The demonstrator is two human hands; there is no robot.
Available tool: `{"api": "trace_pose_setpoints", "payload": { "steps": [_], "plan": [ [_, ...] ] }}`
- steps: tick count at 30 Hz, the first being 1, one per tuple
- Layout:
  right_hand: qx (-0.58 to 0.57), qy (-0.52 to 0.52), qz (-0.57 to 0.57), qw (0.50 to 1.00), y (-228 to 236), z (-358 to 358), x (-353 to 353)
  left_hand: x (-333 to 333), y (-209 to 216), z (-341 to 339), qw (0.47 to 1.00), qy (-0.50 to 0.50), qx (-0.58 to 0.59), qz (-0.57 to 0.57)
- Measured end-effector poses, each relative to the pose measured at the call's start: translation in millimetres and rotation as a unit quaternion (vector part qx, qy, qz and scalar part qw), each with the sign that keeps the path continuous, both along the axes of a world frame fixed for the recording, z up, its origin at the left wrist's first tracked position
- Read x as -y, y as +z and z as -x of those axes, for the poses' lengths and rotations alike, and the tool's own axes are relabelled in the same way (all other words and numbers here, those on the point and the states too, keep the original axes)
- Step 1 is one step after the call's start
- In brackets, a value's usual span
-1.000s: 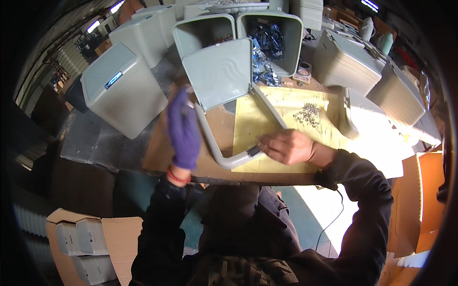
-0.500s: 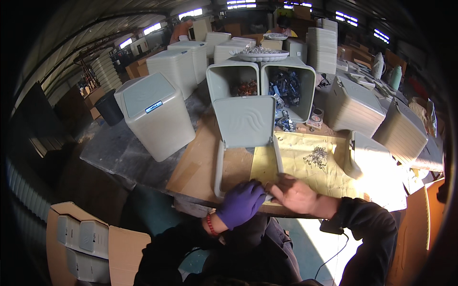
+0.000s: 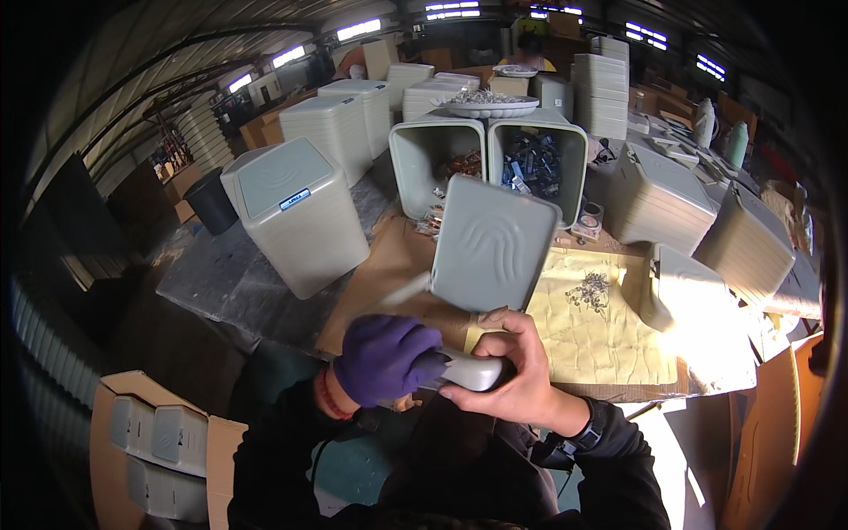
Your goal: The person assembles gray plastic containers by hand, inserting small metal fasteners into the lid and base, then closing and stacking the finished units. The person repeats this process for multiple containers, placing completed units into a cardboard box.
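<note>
A grey lid panel (image 3: 496, 243) with a wavy raised pattern stands tilted above the table's front edge, joined to a pale grey lid frame (image 3: 474, 373). My left hand (image 3: 387, 358), in a purple glove, is closed over the near part of the frame. Bare, my right hand (image 3: 521, 380) grips the frame's rounded corner, its thumb below and fingers up by the panel's lower edge. My hands hide much of the frame. Right of the panel, small metal pieces (image 3: 589, 291) lie heaped on yellow paper (image 3: 609, 344).
Two bins on their sides (image 3: 402, 181) hold copper-coloured and blue pieces, with a white dish (image 3: 490, 108) of small parts on top. A lidded bin (image 3: 309, 230) stands left. Stacked bins (image 3: 658, 199) rise at right. A carton (image 3: 221, 450) of lids sits lower left.
The lid frame has been lifted and turned, and its panel now leans right. My left hand has moved left and up along the frame; my right hand has turned around its corner.
</note>
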State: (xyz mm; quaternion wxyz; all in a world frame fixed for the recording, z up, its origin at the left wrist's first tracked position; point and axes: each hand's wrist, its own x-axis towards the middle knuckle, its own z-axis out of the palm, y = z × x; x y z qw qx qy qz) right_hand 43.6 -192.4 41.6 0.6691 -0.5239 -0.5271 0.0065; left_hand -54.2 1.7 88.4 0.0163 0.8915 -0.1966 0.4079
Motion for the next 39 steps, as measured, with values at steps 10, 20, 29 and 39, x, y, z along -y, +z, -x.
{"api": "trace_pose_setpoints", "payload": {
  "steps": [10,20,29,39],
  "plan": [
    [0.182,-0.014,0.132,0.974,-22,-45,45,15,-6,-12,0.920,-0.131,-0.342,0.137],
    [-0.269,-0.021,0.044,0.962,-75,-81,71,6,12,-61,0.986,0.108,-0.117,0.049],
    [-0.360,0.012,0.072,0.930,-89,-80,66,36,-97,0,0.968,0.134,-0.187,0.102],
    [-0.164,-0.028,0.051,0.985,-34,-54,93,-105,-64,22,0.968,0.225,0.109,-0.034]
  ]
}}
